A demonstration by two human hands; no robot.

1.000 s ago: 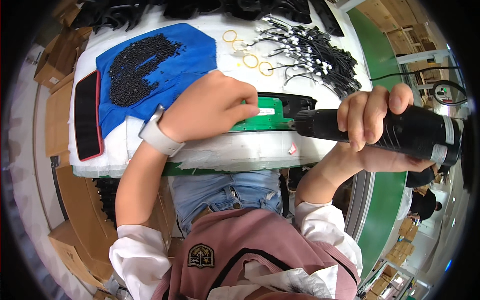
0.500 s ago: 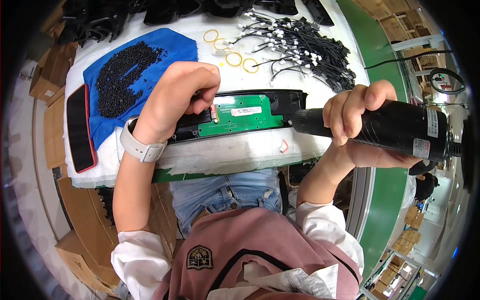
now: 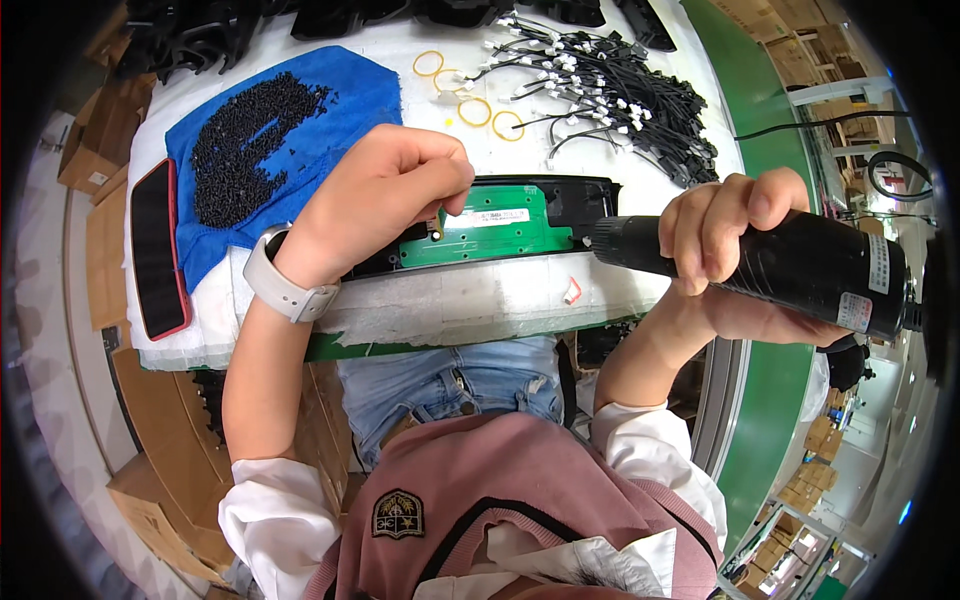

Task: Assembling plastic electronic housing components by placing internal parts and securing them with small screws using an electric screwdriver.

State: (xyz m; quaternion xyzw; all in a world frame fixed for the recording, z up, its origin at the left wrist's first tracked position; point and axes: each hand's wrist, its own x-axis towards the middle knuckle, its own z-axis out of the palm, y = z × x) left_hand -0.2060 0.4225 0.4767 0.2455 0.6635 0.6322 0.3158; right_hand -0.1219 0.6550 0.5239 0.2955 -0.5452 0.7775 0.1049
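A green circuit board (image 3: 490, 240) with a white label lies in a long black plastic housing (image 3: 592, 203) near the table's front edge. My left hand (image 3: 375, 200), with a pale watch on the wrist, hovers over the board's left part, fingers curled closed. Whatever those fingers pinch, if anything, is hidden. In my right hand (image 3: 722, 235) is a black electric screwdriver (image 3: 815, 262), held almost level. Its narrow nose points left toward the housing's right end, close to the board's right edge. A small red-and-white scrap (image 3: 572, 291) lies in front of the housing.
Small black screws (image 3: 235, 150) are heaped on a blue cloth (image 3: 345, 85), beside a red-edged phone (image 3: 158, 250). Yellow rings (image 3: 474, 111) lie mid-table. Black cables (image 3: 640, 95) with white connectors pile up at the back right. Black plastic parts (image 3: 450, 10) line the far edge.
My left hand has shifted right, covering more of the board's left end. The screwdriver and my right hand have moved slightly right and nearer to me.
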